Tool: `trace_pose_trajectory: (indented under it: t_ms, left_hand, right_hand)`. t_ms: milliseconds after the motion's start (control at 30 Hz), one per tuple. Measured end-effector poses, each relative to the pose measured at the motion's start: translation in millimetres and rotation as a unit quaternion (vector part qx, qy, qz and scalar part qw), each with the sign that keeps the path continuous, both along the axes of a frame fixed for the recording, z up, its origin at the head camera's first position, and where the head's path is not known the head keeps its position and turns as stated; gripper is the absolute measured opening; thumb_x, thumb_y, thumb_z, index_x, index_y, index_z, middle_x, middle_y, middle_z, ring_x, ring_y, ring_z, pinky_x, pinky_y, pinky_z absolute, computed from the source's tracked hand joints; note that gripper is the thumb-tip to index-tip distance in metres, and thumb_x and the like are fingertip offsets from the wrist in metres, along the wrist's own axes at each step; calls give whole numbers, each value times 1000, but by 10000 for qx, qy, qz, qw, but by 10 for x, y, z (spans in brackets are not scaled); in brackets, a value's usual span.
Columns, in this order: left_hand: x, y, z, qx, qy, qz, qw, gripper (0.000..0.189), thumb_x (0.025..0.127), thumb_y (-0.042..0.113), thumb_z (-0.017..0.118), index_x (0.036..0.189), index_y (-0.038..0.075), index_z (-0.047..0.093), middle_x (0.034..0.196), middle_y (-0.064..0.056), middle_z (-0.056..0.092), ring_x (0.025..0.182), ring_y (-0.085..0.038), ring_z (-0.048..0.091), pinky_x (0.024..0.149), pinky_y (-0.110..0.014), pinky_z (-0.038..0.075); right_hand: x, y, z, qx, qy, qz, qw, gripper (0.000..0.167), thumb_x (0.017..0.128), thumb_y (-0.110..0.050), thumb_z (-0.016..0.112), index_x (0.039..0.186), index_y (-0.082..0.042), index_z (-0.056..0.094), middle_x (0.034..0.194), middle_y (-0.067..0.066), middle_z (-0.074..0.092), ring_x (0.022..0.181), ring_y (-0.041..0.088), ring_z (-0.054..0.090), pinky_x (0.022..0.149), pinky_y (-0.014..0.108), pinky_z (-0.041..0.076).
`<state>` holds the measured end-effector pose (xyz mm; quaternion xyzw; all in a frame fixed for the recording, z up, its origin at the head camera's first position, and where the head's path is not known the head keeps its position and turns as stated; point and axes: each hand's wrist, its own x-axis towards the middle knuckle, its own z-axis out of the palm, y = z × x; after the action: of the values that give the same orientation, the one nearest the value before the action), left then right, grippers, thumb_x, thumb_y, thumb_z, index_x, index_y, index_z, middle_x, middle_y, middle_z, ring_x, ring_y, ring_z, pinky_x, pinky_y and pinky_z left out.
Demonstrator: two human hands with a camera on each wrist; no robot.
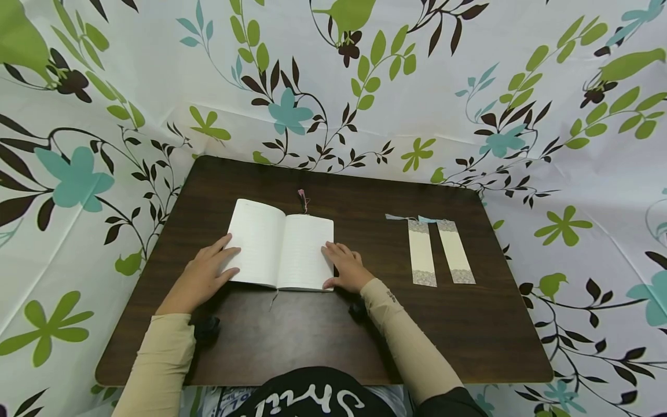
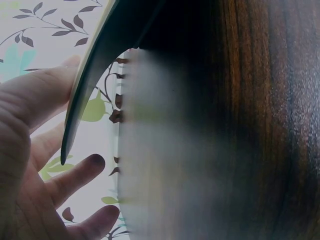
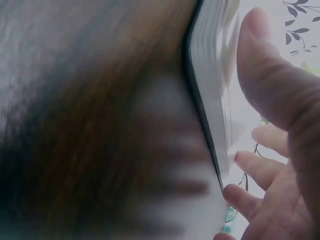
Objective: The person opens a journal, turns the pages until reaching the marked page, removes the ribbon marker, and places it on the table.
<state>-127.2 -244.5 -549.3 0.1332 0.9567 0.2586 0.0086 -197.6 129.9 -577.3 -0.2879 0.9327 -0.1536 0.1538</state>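
An open notebook (image 1: 255, 243) with blank-looking, faintly lined pages lies on the dark wooden table (image 1: 323, 336). My left hand (image 1: 203, 275) rests at its left edge, thumb and some fingertips over the page. In the left wrist view, the cover's dark underside (image 2: 95, 75) hides the thumb tip, while two fingers extend past the edge. At the right edge, my right hand (image 1: 348, 267) touches the notebook with relaxed fingers, its thumb near the lower corner. The right wrist view shows the page stack (image 3: 207, 75) beside the thumb and fingertips at the edge.
Two cream bookmarks lie right of the notebook: one nearer (image 1: 421, 255), one farther right (image 1: 455, 252), both with blue ribbons. A pinkish tassel (image 1: 303, 198) sticks out above the notebook, and a thin ribbon (image 1: 273, 300) below. Patterned cloth (image 1: 333, 81) hangs behind the table.
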Motion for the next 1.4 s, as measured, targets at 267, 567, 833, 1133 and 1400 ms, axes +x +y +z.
trace_pose_trajectory:
  t_ms: [267, 567, 833, 1133, 1400]
  left_hand:
    - [3, 2, 11, -29, -30, 20, 10000, 52, 96, 21, 71, 143, 4, 55, 162, -22, 30, 138, -54, 34, 98, -81, 28]
    - [3, 21, 4, -5, -18, 32, 10000, 52, 96, 20, 71, 142, 3, 56, 162, -22, 31, 139, -54, 33, 100, -81, 27]
    - [4, 35, -4, 23, -11, 28, 10000, 51, 96, 20, 70, 142, 3, 56, 161, -22, 31, 138, -54, 33, 100, -81, 27]
    - [4, 40, 8, 2, -41, 79, 10000, 49, 98, 20, 68, 142, 3, 55, 162, -22, 30, 139, -54, 32, 99, -82, 26]
    - [1, 16, 10, 240, 9, 103, 9997, 40, 109, 24, 47, 142, 4, 55, 161, -21, 32, 139, -53, 32, 100, -80, 26]
  right_hand:
    - [30, -50, -30, 154, 483, -55, 9987, 100, 79, -53, 80, 159, -14, 34, 165, 8, 29, 148, 28, 28, 110, 62, 26]
    - [60, -98, -66, -251, 1141, -296, 9927, 91, 81, -48, 79, 156, -14, 40, 160, 11, 36, 145, 31, 33, 109, 64, 26]
    - [90, -256, -69, -1788, 1534, -526, 9704, 125, 78, -32, 88, 158, 5, -1, 163, 26, 20, 148, 40, 27, 110, 62, 33]
    - [248, -599, 131, -2947, -651, 33, 9534, 105, 100, -54, 53, 158, -9, -22, 166, 23, 18, 146, 36, 36, 117, 48, 32]
    - [318, -914, 143, -2280, -156, 1064, 9677, 92, 100, -31, 65, 162, -3, 3, 168, 14, 19, 154, 23, 19, 122, 36, 21]
